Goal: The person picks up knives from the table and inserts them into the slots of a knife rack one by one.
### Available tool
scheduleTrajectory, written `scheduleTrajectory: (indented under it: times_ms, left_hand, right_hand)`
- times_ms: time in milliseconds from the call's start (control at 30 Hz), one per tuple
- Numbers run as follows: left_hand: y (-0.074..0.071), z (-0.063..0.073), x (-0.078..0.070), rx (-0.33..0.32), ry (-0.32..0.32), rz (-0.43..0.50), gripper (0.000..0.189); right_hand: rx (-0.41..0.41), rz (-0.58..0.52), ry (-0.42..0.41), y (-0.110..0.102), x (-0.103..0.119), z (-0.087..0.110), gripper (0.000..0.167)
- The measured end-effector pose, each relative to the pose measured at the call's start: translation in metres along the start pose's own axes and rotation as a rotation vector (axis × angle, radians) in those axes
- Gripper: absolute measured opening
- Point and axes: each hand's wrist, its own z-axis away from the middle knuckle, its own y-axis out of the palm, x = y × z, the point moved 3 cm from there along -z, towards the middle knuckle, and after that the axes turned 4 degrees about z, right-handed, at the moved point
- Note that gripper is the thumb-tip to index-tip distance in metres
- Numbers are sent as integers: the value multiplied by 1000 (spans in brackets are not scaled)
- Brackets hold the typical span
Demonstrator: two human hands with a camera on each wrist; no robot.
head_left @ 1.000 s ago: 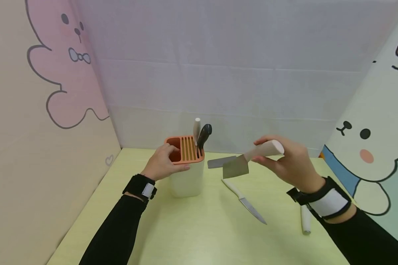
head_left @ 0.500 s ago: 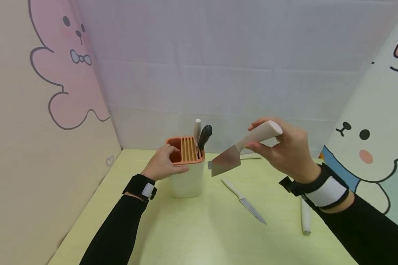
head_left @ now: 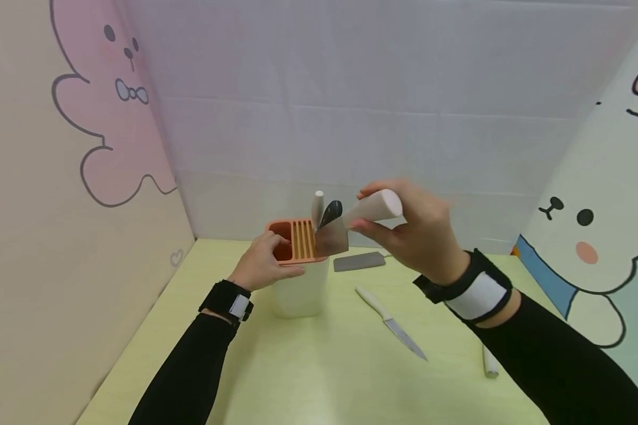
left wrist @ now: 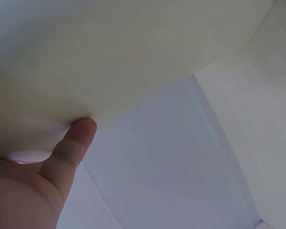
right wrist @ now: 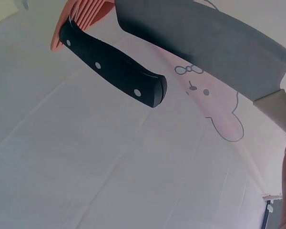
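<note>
Nearest, a white handle (head_left: 491, 361) pokes out below the right sleeve (head_left: 553, 354), toward the right edge of the surface (head_left: 298, 383); the sleeve could snag it. Farther in, a chef's knife (head_left: 390, 321) lies bare-bladed mid-surface, a cutting risk if a wrist drops low. Toward the far edge, the left hand (head_left: 260, 260) grips the knife block (head_left: 298, 295), fingers hooked inside the rim, thumb outside; a slipping blade might reach them, and a weak hold could let the block tip. The right hand (head_left: 417, 227) has its fingers closed round the handle of a cleaver (head_left: 332, 237), blade tilted at the slotted lid (head_left: 302, 242), contact unclear. Crowding by the black-handled knife (head_left: 332, 211) and white-handled knife (head_left: 317, 208) could make it catch. Near the far edge lies a second cleaver (head_left: 358, 261), easily knocked.
</note>
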Motion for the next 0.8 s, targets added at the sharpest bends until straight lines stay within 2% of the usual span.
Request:
scheduleTrajectory:
  times_ms: [333,500,667,800]
  left_hand:
    - [1,1,-3,-21,0,-22,66]
    - [2,1,-2,-12,-2,-24,67]
    - [2,2,-1,-10,-13,-38,68]
    - [0,3,-2,-18,-13,-42,69]
  right_hand:
    - [67,13,-32,23,-8,-3,45]
    - [93,19,-46,27,-13,0,46]
    - [102,9,-23,30,-16,2,46]
    - [115,15,-44,36,-18,5,44]
